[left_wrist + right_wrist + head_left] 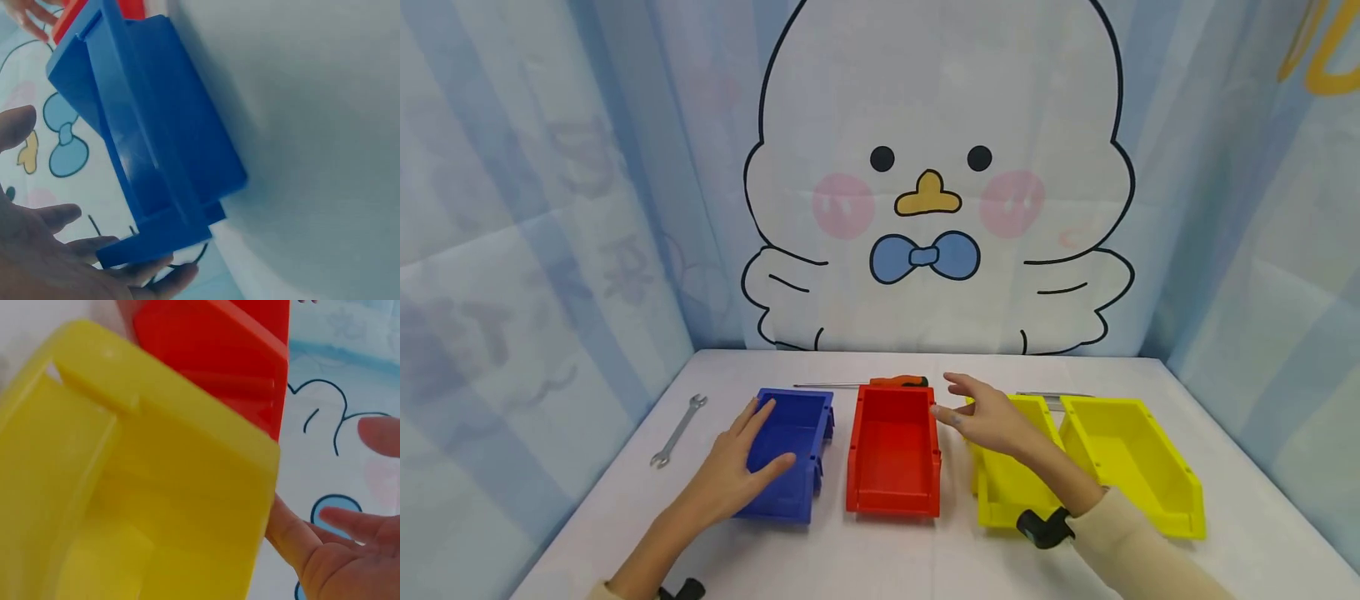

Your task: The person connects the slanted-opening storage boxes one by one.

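Observation:
My left hand (pixel 730 467) reaches over the left side of the blue storage bin (pixel 790 492), fingers spread and fairly straight. In the left wrist view, its fingertips overlap the end of that bin (pixel 159 156). At the centre of the table sits the red bin (pixel 895 458). My right hand (pixel 988 421) hovers by the red bin's right rim, above the back of the nearer yellow bin (pixel 1011 504), with its fingers loosely extended and nothing in its grasp. All three of these bins look bare inside.
A second yellow bin (pixel 1142 467) stands at the right. An open-ended wrench (pixel 679 431) lies at the far left. Behind the red bin is a screwdriver with an orange handle (pixel 895 381). A thin metal tool (pixel 1051 402) is partly hidden behind the yellow bins.

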